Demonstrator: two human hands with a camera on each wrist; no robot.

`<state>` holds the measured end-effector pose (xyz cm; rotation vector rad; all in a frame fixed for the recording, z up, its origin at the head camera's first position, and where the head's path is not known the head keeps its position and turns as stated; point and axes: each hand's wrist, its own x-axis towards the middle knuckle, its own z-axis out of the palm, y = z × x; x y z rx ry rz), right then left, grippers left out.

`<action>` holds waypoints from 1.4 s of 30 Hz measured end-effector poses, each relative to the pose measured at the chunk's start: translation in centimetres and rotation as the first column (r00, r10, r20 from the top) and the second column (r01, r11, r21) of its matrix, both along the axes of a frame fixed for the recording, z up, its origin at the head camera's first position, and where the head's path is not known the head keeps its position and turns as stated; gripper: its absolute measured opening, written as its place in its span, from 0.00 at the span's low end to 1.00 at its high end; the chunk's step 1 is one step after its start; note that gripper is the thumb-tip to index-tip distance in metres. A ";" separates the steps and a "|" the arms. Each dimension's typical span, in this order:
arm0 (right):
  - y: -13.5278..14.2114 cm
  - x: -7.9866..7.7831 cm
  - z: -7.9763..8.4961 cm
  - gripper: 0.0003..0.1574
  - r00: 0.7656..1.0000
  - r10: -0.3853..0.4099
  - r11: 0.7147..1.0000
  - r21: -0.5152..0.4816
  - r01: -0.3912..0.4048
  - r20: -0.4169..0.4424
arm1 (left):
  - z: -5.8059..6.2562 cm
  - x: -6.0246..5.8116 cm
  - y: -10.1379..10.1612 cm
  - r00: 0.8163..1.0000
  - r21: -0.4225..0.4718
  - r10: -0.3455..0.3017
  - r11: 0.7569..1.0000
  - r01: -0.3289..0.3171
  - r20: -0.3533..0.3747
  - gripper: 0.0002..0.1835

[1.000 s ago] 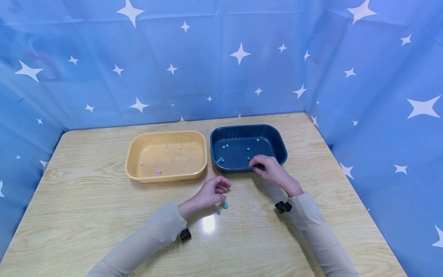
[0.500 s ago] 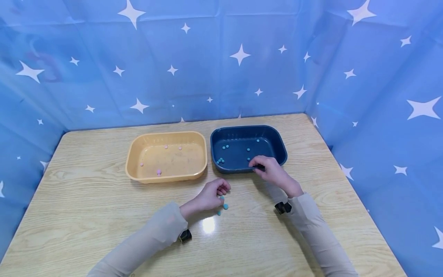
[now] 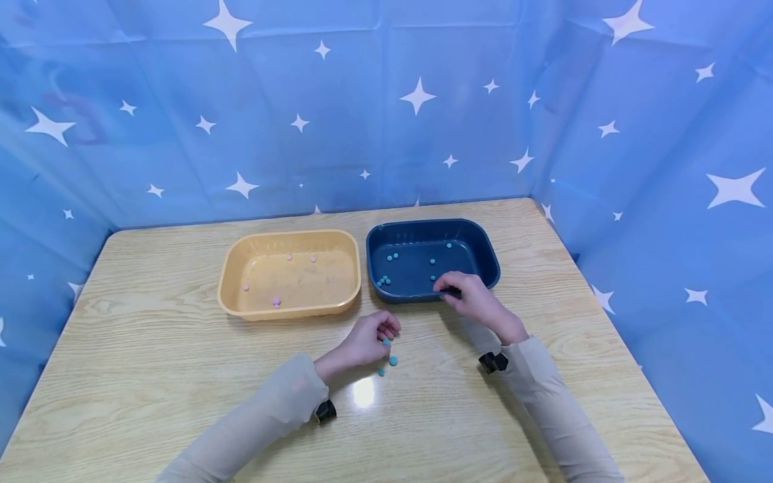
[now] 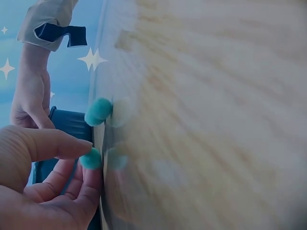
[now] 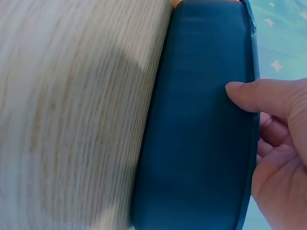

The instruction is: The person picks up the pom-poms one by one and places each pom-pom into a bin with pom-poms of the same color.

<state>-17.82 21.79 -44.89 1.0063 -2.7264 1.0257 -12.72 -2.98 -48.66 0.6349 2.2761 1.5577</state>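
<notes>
Thumb and fingers of my left hand pinch a small teal pom-pom low over the wooden table. Two more teal pom-poms lie just on the near side of that hand; in the left wrist view they overlap. My right hand grips the near rim of a dark blue basin. In the right wrist view the thumb presses the basin's outer wall, with the other fingers curled over the rim. Several teal pom-poms lie scattered inside the basin.
Left of the blue basin stands a yellow basin with several pink pom-poms in it. Both rest toward the back of the wooden table. A blue curtain with white stars hangs behind and along the sides.
My left hand has lowered slightly, and its fingers have closed around a teal pom-pom that now shows at the fingertips. The right hand keeps its place on the basin rim.
</notes>
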 end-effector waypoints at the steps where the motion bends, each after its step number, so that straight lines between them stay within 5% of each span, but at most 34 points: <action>1: 0.0 0.0 0.0 0.13 1.000 0.001 1.000 -0.001 -0.001 0.001 | 0.0 0.0 0.0 1.000 0.009 0.004 1.000 -0.004 0.020 0.19; 18: 0.0 0.1 0.1 0.12 0.999 -0.014 1.000 0.004 0.014 0.034 | 2.3 -0.4 0.3 0.994 0.092 0.002 0.996 -0.012 0.109 0.15; 27: 0.0 0.0 0.0 0.12 0.999 -0.016 1.000 0.011 0.016 0.031 | 3.6 -1.8 0.7 0.999 0.176 0.024 0.984 -0.031 0.042 0.14; 42: -0.1 0.1 0.3 0.12 0.998 -0.011 1.000 0.012 0.010 0.057 | 6.2 -5.2 1.5 0.974 0.374 0.165 0.903 -0.213 0.156 0.13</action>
